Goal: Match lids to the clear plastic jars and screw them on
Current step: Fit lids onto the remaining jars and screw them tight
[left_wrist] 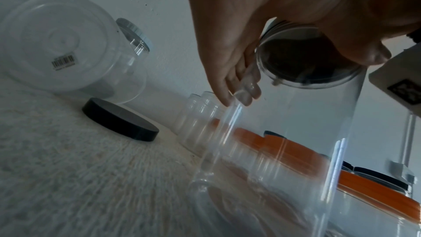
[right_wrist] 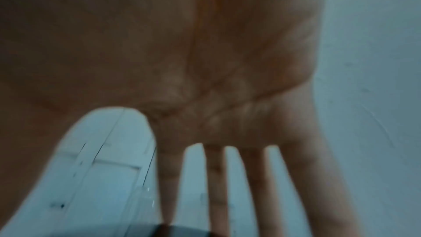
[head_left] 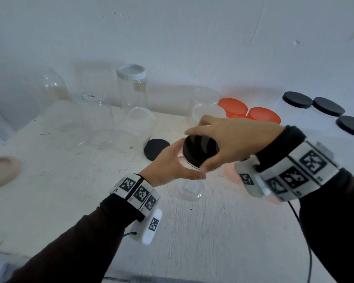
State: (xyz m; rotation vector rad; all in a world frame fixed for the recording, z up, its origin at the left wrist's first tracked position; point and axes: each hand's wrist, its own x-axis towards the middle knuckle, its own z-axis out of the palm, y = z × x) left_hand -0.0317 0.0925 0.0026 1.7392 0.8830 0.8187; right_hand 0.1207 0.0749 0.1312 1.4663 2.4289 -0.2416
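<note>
Both hands meet mid-frame: left hand [head_left: 168, 166] grips the clear jar [head_left: 190, 188], right hand [head_left: 231, 139] curls fingers round its black lid [head_left: 199, 150].

Dim, bluish light w/ soft shadows on wall; right wrist view badly blurred, head view edges warped.

Clear plastic jar [head_left: 190, 186] upright on the table, black lid [head_left: 200, 150] on its mouth, spare black lid [head_left: 156, 148] lying flat nearby
</note>
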